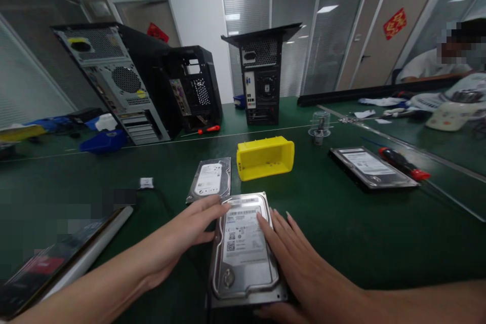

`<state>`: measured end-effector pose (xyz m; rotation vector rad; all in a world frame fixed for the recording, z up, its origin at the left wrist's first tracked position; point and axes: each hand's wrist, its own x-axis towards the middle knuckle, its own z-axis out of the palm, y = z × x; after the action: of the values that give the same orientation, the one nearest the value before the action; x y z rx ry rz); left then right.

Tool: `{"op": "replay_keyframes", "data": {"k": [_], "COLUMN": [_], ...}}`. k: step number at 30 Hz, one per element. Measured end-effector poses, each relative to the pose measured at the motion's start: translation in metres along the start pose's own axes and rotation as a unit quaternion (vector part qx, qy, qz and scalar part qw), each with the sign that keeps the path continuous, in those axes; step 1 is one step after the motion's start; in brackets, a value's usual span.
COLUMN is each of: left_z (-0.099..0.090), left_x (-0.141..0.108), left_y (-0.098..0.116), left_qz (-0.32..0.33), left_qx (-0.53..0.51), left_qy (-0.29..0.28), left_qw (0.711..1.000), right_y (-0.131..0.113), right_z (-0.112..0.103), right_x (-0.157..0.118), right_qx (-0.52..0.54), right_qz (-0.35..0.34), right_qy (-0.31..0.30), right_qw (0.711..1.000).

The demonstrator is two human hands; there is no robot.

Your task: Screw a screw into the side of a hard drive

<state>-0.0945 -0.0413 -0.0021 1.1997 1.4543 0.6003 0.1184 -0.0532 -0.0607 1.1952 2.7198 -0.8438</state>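
Hands frame one hard drive [245, 250] lying flat on the near table [360, 233]: the left hand [182, 235] rests open-fingered against its left edge, the right hand [299, 263] lies flat along its right side, neither clamped. Two more drives lie beyond, one just behind [210, 179], one far right [372, 167]. One yellow bin [266, 158], two red screwdrivers [404, 164] [208, 129] and three computer cases [114, 81] stand farther off.

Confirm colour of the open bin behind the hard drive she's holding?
Yellow. The bin lies on its side on the green table; head view shows it clearly.
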Motion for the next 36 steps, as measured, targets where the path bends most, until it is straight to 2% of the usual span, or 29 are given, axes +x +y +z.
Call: {"op": "replay_keyframes", "data": {"k": [4,6,12,18,24,29,33,36], "left_z": [0.022,0.033,0.06,0.076,0.079,0.08,0.082,0.081], "left_x": [0.009,0.014,0.024,0.017,0.006,0.001,0.007,0.019], "left_y": [0.011,0.018,0.028,0.018,0.013,0.016,0.007,-0.003], "left_qz": [0.015,0.025,0.049,0.114,0.097,0.105,0.112,0.157], "left_qx": [0.003,0.002,-0.015,-0.066,-0.118,-0.141,-0.133,-0.097], "left_qy": [-0.041,-0.061,-0.103,-0.14,-0.159,-0.155,-0.161,-0.172], "left_qw": [0.999,0.998,0.993,0.981,0.976,0.972,0.971,0.968], "right_y": [0.025,0.036,0.057,0.068,0.063,0.07,0.072,0.066], "right_z": [0.005,0.006,-0.01,-0.025,-0.032,-0.035,-0.035,-0.038], "right_x": [-0.022,-0.03,-0.055,-0.069,-0.065,-0.06,-0.058,-0.061], "right_qx": [0.018,0.021,0.033,0.031,0.017,0.0,0.0,-0.002], "right_qz": [-0.027,-0.022,0.05,0.114,0.117,0.089,0.082,0.092], "right_qy": [0.099,0.118,0.066,0.006,-0.03,-0.028,-0.032,-0.041], "right_qw": [0.995,0.993,0.996,0.993,0.993,0.996,0.996,0.995]}}
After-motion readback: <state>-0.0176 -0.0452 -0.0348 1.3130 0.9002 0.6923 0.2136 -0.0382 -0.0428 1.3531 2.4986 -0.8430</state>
